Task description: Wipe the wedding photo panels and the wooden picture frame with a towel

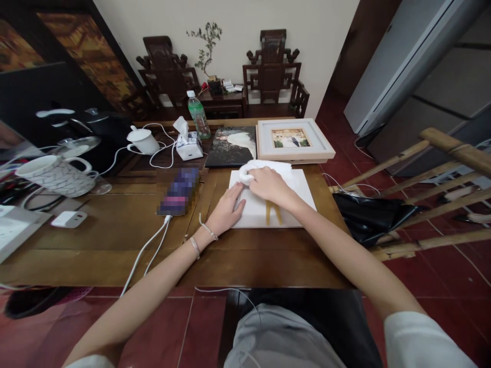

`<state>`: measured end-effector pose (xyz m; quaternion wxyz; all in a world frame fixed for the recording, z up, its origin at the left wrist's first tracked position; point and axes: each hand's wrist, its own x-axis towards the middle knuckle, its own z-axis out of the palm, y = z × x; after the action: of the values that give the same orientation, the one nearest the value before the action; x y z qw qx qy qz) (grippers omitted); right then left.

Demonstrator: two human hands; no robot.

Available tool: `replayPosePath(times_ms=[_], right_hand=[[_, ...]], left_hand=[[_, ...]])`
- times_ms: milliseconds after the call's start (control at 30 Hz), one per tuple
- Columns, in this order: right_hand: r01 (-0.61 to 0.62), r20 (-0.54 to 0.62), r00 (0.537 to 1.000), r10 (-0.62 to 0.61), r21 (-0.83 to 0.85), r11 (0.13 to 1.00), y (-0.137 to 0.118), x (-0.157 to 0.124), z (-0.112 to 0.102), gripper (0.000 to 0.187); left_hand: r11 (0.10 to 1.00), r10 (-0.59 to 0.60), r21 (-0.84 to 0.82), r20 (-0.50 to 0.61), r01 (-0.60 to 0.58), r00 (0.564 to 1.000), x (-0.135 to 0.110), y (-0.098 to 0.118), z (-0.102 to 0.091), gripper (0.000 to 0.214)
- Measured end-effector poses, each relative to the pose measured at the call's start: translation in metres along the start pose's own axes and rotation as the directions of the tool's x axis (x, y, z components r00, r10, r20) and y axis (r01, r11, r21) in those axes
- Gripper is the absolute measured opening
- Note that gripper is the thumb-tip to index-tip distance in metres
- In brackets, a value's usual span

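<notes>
A white picture frame (303,190) lies flat on the wooden table (115,230) in front of me. My right hand (270,185) is closed round a bunched white cloth (253,168) and presses it on the frame's far left part. My left hand (226,208) lies flat and open on the frame's left edge, fingers stretched out. Two yellowish strips show on the frame just below my right wrist.
Behind lie a framed photo (294,139) and a dark print (231,145). A tissue box (188,145), green bottle (198,115), white teapot (142,140), mug (57,175), blurred phone (178,190) with white cable stand left. Bamboo poles (422,194) and a black bag (368,214) are at right.
</notes>
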<state>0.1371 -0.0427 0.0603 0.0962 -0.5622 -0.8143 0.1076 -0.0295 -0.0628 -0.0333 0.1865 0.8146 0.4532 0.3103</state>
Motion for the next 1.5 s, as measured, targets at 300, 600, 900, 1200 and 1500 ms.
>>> replayPosePath(times_ms=[300,600,900,1200,1500], right_hand=[[0.074,0.139,0.987,-0.08,0.044,0.996,-0.016,0.059,-0.018,0.037],[-0.086,0.114,0.99,0.087,-0.01,0.996,0.083,0.008,-0.052,0.035],[0.125,0.116,0.986,-0.118,-0.054,0.991,0.099,-0.107,-0.032,0.025],[0.162,0.175,0.973,-0.148,-0.07,0.984,0.074,-0.156,-0.032,0.025],[0.168,0.049,0.984,-0.17,0.028,0.985,0.113,-0.042,-0.034,0.016]], left_hand=[[0.999,0.021,0.048,0.017,-0.022,1.0,-0.001,-0.003,-0.001,0.048],[0.999,0.015,0.033,-0.001,-0.015,1.0,-0.002,-0.006,0.005,0.047],[0.998,0.026,0.051,-0.001,-0.026,1.0,-0.002,-0.004,0.004,0.047],[0.996,0.025,0.087,0.002,-0.025,1.0,-0.001,-0.003,0.004,0.048],[0.99,0.041,0.134,0.003,-0.041,0.999,-0.001,-0.004,0.002,0.048]])
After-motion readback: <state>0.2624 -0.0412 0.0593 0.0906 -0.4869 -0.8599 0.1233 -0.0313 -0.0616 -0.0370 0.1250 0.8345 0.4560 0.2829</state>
